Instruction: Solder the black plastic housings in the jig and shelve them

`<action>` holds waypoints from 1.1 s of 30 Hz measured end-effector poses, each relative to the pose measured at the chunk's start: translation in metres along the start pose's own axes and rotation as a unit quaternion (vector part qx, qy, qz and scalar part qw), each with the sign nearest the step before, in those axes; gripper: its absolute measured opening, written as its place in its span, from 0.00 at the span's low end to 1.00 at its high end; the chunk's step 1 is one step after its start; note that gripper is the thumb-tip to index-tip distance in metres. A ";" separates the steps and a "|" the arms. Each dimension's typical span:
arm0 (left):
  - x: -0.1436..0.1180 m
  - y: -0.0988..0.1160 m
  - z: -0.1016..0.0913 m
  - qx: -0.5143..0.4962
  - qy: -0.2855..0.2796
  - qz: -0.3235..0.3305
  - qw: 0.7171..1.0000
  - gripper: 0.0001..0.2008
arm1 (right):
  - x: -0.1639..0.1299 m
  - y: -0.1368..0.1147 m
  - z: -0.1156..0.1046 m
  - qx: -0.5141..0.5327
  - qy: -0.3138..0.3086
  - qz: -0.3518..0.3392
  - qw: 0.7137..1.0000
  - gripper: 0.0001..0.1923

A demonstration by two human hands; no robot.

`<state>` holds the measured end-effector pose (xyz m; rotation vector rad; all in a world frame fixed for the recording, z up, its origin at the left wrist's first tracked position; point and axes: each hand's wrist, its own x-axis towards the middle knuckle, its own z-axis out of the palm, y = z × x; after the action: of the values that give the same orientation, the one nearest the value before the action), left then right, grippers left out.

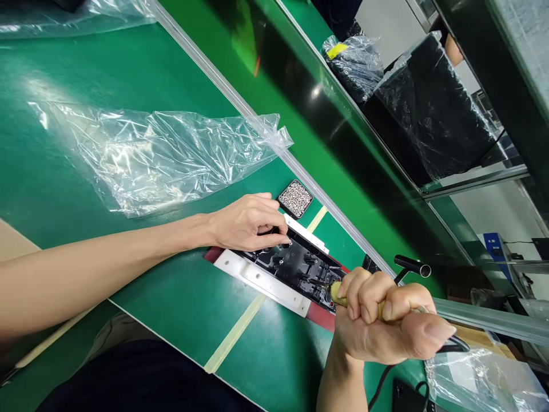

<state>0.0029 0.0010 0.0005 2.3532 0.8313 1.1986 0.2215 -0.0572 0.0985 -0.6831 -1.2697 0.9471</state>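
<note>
A long black part with white edges (261, 279) lies on a red fixture (319, 315) on the green bench. My left hand (246, 222) rests on the part's far end, fingers pressing down on it. My right hand (384, 317) is closed around a power screwdriver with a yellow-green grip (337, 293), its tip down in the black part's near end. A small black tray full of silver screws (295, 198) sits just beyond my left hand.
A large crumpled clear plastic bag (158, 151) lies on the green mat (86, 74) to the left. A metal rail (240, 106) borders the bench. Black items wrapped in plastic (433, 109) stand on the shelf beyond. Another plastic bag (480, 377) lies at the lower right.
</note>
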 end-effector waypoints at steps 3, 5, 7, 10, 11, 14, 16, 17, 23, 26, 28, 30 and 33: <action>0.001 0.001 -0.001 0.001 0.001 0.002 1.000 0.10 | 0.001 0.001 -0.002 0.004 -0.031 -0.006 0.999 0.29; 0.001 0.001 -0.001 0.001 0.003 0.003 1.000 0.10 | 0.002 0.001 -0.003 0.010 -0.039 -0.010 0.999 0.29; 0.001 0.001 0.000 0.000 0.005 0.003 1.000 0.10 | 0.002 0.002 -0.003 0.012 -0.040 -0.012 0.999 0.28; 0.001 0.001 0.000 0.000 0.005 0.001 1.000 0.10 | 0.002 0.002 -0.003 0.010 -0.039 -0.013 0.999 0.29; 0.001 0.001 0.000 0.000 0.004 0.001 1.000 0.10 | 0.002 0.002 -0.002 0.009 -0.038 -0.013 0.999 0.29; 0.001 0.000 0.000 0.000 0.004 0.001 1.000 0.10 | 0.001 0.002 -0.003 0.009 -0.036 -0.011 0.999 0.28; 0.001 0.000 0.000 0.001 0.005 0.000 1.000 0.10 | 0.002 0.002 -0.004 0.007 -0.038 -0.010 0.999 0.28; 0.001 0.000 0.000 0.002 0.005 0.000 1.000 0.10 | 0.002 0.002 -0.005 0.003 -0.040 -0.009 0.999 0.28; 0.000 0.000 0.000 0.002 0.002 -0.003 1.000 0.11 | 0.003 0.002 -0.005 0.010 -0.052 -0.016 0.998 0.29; 0.000 0.000 0.001 0.000 0.001 -0.005 1.000 0.11 | 0.003 0.003 -0.004 0.013 -0.046 -0.016 0.999 0.29; 0.000 0.000 0.001 -0.001 0.000 -0.005 1.000 0.11 | 0.002 0.003 -0.002 0.012 -0.031 -0.015 0.999 0.29; 0.000 0.001 0.001 0.000 0.000 -0.006 1.000 0.11 | 0.002 0.002 -0.001 0.011 -0.023 -0.014 1.000 0.29; 0.000 0.001 0.001 0.004 0.002 -0.004 1.000 0.11 | 0.002 0.002 -0.002 0.008 -0.027 -0.012 1.000 0.28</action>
<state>0.0039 0.0004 0.0011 2.3510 0.8474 1.2005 0.2227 -0.0545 0.0975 -0.6313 -1.3138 0.9610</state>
